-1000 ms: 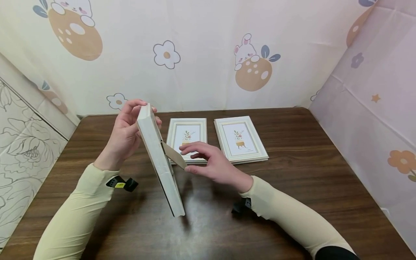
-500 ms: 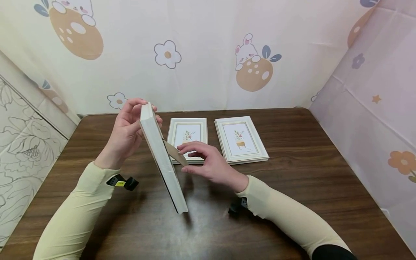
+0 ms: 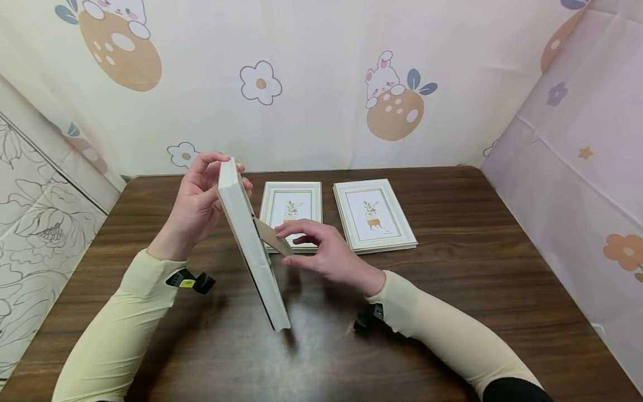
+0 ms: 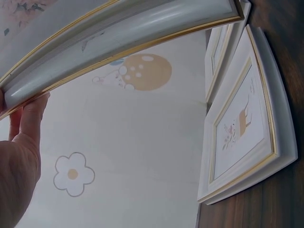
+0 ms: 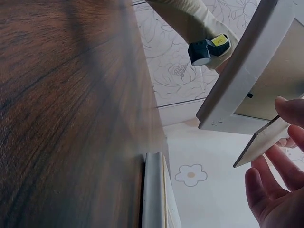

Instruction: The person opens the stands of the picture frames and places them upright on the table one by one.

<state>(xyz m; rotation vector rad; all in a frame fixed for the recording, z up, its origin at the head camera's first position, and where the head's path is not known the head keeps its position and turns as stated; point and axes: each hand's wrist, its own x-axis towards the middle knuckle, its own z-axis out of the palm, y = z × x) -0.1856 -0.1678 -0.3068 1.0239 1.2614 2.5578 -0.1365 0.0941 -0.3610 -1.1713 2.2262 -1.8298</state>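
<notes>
My left hand grips a white picture frame by its upper edge, thumb on the near side. The frame is tilted and seen nearly edge-on in the head view, its back turned to the right. From that back a flat beige stand sticks out. My right hand pinches the stand near its free end, thumb on one side and fingers on the other. The right wrist view shows the stand angled away from the frame's back panel.
Behind the hands, two white frames with plant pictures lie on the dark wooden table: a left frame partly covered by the right hand, and a right frame that looks stacked on another. A patterned cloth hangs behind the table.
Over the second, the held frame has shifted slightly right and its lower end a little up. My right hand has moved slightly left with the stand. The frames on the table stay put.
</notes>
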